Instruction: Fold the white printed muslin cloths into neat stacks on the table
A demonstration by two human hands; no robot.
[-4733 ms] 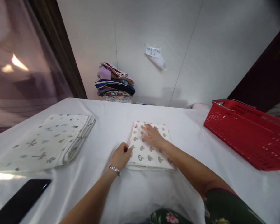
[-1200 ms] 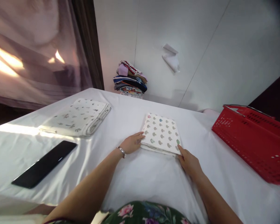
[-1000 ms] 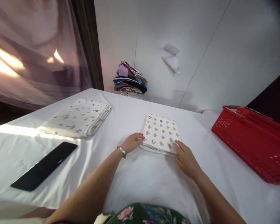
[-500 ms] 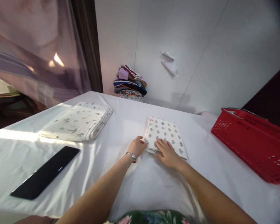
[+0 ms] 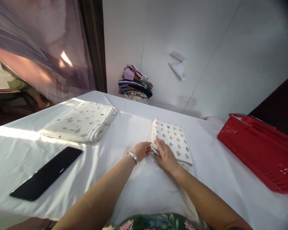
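A folded white cloth [image 5: 174, 140] with grey, blue, red and green motifs lies on the white-covered table in front of me. My left hand [image 5: 142, 150], with a silver bracelet at the wrist, is at the cloth's left edge, its fingers curled in and pinching that edge. My right hand [image 5: 166, 156] lies on the near left part of the cloth with its fingers stretched out over the top; its thumb is at the near edge. Farther left rests a larger folded white cloth [image 5: 80, 123] with a sparse dark print.
A black phone-like slab [image 5: 46, 174] lies at the near left. On the right stands a red perforated basket [image 5: 256, 150] with a handle. Beyond the table [image 5: 129, 124] is a stack of folded clothes [image 5: 135, 84] by the wall. A sheer curtain [image 5: 50, 41] hangs at left.
My right hand has slid left across the cloth toward its left edge. My left hand has stayed beside that edge, turning slightly. The view has shifted a little.
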